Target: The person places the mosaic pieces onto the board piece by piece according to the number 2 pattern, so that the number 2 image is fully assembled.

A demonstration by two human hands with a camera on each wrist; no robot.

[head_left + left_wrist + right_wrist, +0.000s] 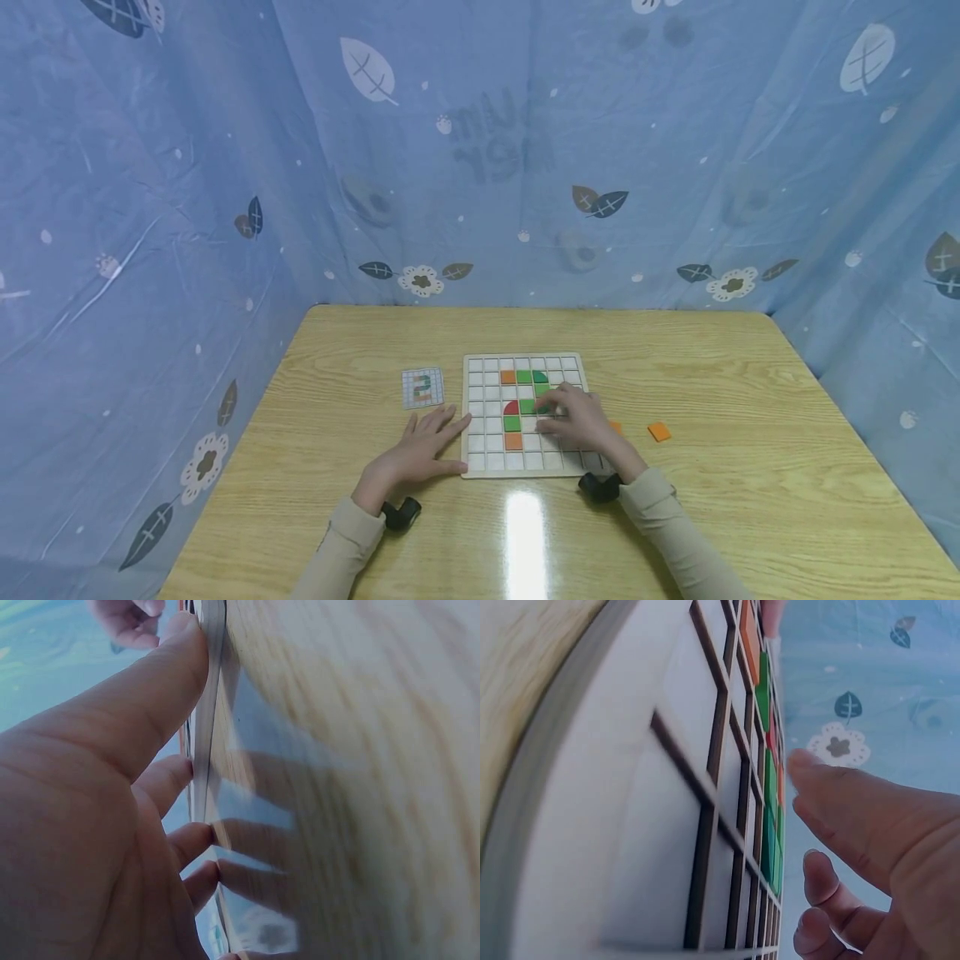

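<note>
A white grid board [474, 461] with a pale wooden frame lies on the table. Set in its cells are orange, green and red tiles, among them a red rounded tile [512, 408] and a green square tile [527, 406]. My left hand [418, 454] is spread at the board's left edge, thumb and fingertips along the frame. Over the board's right half is my right hand [581, 419], thumb and fingers apart, with no tile visible between them. Its fingertips are nearest a dark green tile [769, 847]; whether they touch it I cannot tell.
A small pattern card [423, 388] lies left of the board. To the right is a loose orange tile [659, 432], and another orange tile [616, 427] shows partly behind my right wrist. Blue patterned curtains [480, 167] enclose the wooden table [712, 500].
</note>
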